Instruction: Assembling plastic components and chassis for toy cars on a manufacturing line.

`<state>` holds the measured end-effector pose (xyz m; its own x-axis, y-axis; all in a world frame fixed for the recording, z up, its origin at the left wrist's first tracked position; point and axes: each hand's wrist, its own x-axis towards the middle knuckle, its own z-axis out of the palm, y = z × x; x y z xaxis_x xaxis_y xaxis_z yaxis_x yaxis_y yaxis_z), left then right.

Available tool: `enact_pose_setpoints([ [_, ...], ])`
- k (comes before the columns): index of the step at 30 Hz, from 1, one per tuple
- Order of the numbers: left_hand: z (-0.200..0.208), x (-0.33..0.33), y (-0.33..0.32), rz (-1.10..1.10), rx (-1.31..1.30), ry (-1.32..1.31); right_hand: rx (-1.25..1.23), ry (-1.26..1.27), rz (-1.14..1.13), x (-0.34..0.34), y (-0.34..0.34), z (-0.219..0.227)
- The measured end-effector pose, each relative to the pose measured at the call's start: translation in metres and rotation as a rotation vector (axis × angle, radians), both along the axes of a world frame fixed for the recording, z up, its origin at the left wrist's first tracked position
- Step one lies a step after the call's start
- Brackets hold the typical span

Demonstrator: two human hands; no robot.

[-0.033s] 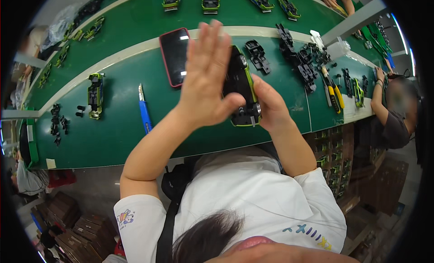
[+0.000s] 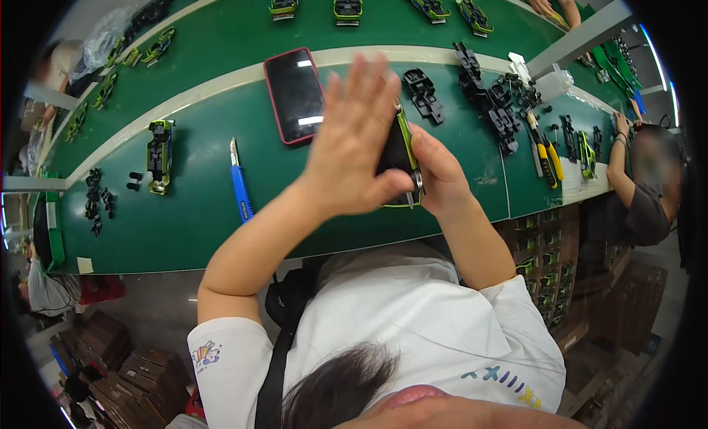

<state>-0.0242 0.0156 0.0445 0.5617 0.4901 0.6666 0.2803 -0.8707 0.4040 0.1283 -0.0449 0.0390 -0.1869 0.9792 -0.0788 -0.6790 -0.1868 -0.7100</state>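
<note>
My right hand (image 2: 440, 169) grips a toy car body (image 2: 397, 154), green-edged with a black inner side, along its right edge. Over its left part lies my left hand (image 2: 352, 145), flat with fingers stretched out, and much of the car is hidden behind it. Whether that palm presses on the car or hovers just above, I cannot tell. Just beyond my hands a black plastic chassis part (image 2: 423, 95) rests on the green table (image 2: 199, 230). A phone with a red rim (image 2: 293, 90) lies beyond my left hand.
To the left are a blue utility knife (image 2: 241, 185), another toy car (image 2: 159, 157) and small black parts (image 2: 94, 200). On the right lie a pile of black parts (image 2: 490, 104) and yellow-handled pliers (image 2: 547, 162). More toy cars (image 2: 348, 5) line the far strip. A co-worker (image 2: 641, 178) sits at right.
My left hand has shifted right and a little nearer, and covers more of the toy car. My right hand keeps its grip. The whole view has shifted slightly.
</note>
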Motion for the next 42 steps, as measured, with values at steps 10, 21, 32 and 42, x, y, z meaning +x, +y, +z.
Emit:
enact_pose_setpoints([
  [10,0.004,-0.005,0.003,0.124,0.089,-0.041,0.105,0.098,0.223,0.021,0.007,-0.012],
  [21,0.000,0.002,-0.006,-0.058,0.046,-0.156,0.051,0.302,0.136,0.034,0.011,-0.021],
  [32,-0.005,0.007,-0.007,-0.073,0.045,0.169,-0.155,0.273,0.029,0.012,0.007,-0.019],
  [42,-0.005,0.004,-0.004,0.193,-0.140,-0.339,-0.091,0.402,0.115,0.025,0.007,-0.020],
])
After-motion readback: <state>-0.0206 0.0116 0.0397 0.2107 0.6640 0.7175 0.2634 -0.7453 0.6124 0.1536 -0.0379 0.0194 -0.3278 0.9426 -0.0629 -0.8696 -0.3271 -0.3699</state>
